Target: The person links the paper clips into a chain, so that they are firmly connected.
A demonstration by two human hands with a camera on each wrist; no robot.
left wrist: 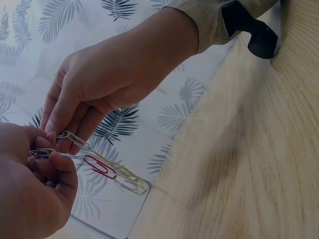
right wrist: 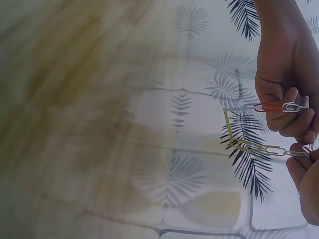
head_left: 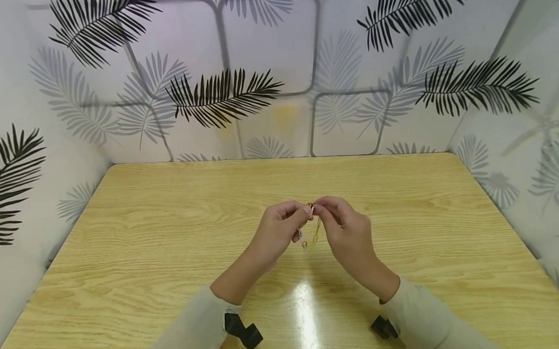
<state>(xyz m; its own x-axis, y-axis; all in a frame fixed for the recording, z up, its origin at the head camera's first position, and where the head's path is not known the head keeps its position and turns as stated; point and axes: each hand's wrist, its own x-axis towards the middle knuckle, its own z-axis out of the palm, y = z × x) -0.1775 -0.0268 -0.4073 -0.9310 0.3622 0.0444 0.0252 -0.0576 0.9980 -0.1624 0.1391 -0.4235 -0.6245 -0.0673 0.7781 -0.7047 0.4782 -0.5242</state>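
Note:
My left hand [head_left: 279,223] and right hand [head_left: 352,233] meet fingertip to fingertip above the table, each pinching part of a paper clip chain [head_left: 316,233]. From the fingers the chain hangs in a loop. The left wrist view shows white clips near both hands, a red paper clip [left wrist: 101,167] on one side and yellow paper clips [left wrist: 124,171] lower down. Yellow links [right wrist: 254,148] run toward the right hand in the right wrist view, and a red link [right wrist: 271,107] toward the left. Between the fingertips a small reddish piece shows, mostly hidden by fingers.
A light wood-grain table [head_left: 176,213] lies below the hands, with a bright reflection near its front. Leaf-patterned white panels [head_left: 271,47] stand behind it and at both sides. Black wrist devices [head_left: 243,331] sit at both sleeve cuffs.

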